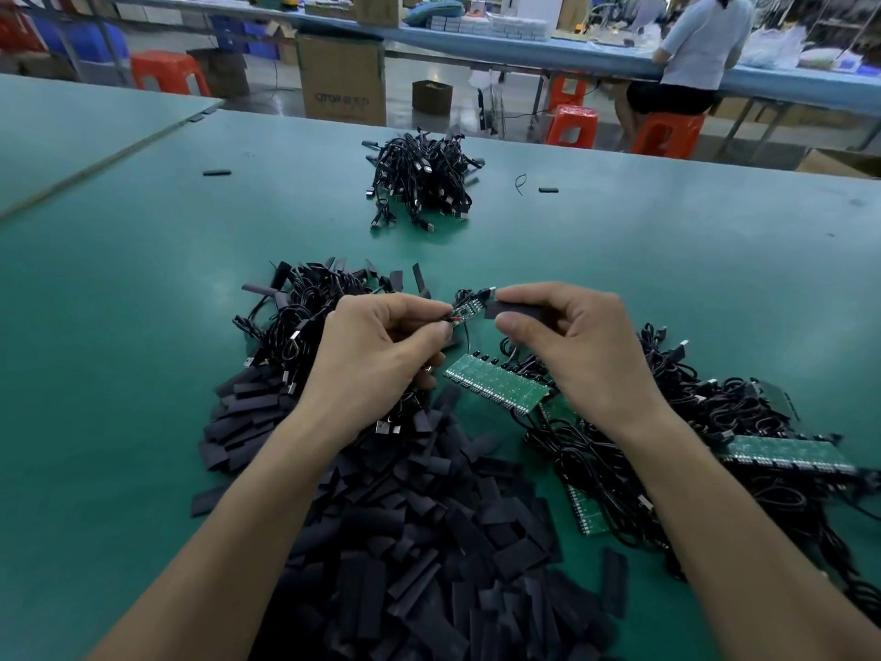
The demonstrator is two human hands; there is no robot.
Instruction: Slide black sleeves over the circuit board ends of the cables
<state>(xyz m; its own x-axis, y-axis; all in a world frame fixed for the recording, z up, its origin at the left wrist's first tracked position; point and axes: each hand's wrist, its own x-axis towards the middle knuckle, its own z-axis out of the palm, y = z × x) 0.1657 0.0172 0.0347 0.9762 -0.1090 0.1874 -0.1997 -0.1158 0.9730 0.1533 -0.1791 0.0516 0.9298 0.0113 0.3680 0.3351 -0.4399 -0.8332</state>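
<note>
My left hand [381, 345] pinches the wire end of a small green circuit board [465, 310] on a black cable, held above the table. My right hand [572, 341] pinches a flat black sleeve [512, 311] between thumb and fingers. The sleeve's open end sits right at the board's free end; whether it overlaps the board I cannot tell. A big heap of loose black sleeves [429, 541] lies under my forearms. Cables with sleeves on them lie piled at the left [305, 307].
Green board panels [496, 381] and tangled black cables [715, 422] lie at the right on the green table [143, 326]. A bundle of cables [422, 176] sits farther back. Behind the table are red stools, cardboard boxes and a seated person [691, 54] at another bench.
</note>
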